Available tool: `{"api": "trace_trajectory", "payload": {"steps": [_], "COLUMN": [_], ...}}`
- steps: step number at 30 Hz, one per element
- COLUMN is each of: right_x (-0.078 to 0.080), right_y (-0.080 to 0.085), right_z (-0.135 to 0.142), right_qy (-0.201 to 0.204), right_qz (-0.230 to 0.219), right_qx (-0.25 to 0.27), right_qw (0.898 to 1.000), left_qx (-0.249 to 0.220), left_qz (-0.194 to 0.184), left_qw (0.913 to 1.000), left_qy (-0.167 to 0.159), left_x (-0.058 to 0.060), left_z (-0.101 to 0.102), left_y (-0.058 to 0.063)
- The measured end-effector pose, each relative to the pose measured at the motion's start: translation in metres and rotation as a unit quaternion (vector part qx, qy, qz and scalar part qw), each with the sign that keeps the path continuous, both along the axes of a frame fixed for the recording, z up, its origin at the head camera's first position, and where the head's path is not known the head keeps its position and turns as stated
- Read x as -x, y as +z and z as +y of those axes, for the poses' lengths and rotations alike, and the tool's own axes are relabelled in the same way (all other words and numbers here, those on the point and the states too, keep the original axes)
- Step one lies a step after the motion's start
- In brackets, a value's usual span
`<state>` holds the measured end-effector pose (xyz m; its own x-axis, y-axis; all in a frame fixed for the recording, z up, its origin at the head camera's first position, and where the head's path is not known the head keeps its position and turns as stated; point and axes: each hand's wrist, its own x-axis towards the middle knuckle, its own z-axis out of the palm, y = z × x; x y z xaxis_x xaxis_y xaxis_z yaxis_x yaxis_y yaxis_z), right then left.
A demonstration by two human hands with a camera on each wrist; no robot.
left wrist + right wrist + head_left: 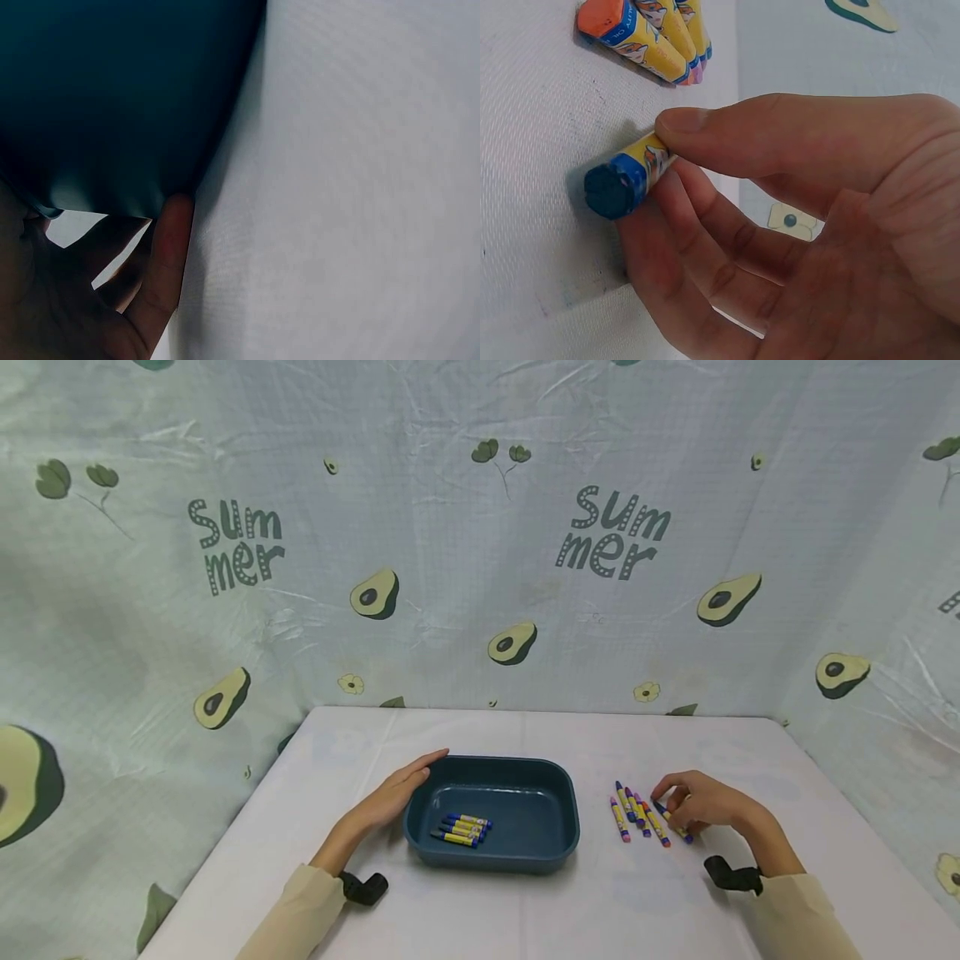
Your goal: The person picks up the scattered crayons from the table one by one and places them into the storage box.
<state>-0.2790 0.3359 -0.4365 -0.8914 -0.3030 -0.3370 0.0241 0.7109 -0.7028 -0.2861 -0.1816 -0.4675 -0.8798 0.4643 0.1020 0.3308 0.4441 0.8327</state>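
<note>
My left hand (390, 796) rests against the left side of a dark blue rectangular tray (497, 863), its fingers lying along the rim. Up close in the left wrist view, fingertips (176, 214) touch the tray's wall (112, 97). Several yellow-wrapped crayons (462, 831) lie side by side in the tray's left front part. On the right, my right hand (705, 799) pinches a dark blue-tipped crayon (649, 159) between thumb and fingers, low over the table. Beside it, to the left, lies a loose group of crayons (637, 810), one showing an orange end (601, 16).
A white cloth covers the table (555, 918). Behind it hangs a pale curtain (435, 527) printed with avocados and lettering. A black camera strap sits on each wrist, the left one (365, 888) near the tray's front left corner.
</note>
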Motion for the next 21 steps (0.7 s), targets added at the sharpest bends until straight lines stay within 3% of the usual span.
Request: {"api": "trace_trajectory", "payload": {"steps": [21], "right_x": [-0.0015], "right_y": [0.0008], "right_z": [0.0029], "right_qy": [0.01], "right_qz": [0.009], "right_qx": [0.009], "right_qw": [1.0], "left_qx": [-0.001], "left_qz": [0.002], "left_qw": [1.0], "left_qy": [-0.003], "left_x": [-0.001], "left_z": [-0.0007], "left_y": [-0.0005]}}
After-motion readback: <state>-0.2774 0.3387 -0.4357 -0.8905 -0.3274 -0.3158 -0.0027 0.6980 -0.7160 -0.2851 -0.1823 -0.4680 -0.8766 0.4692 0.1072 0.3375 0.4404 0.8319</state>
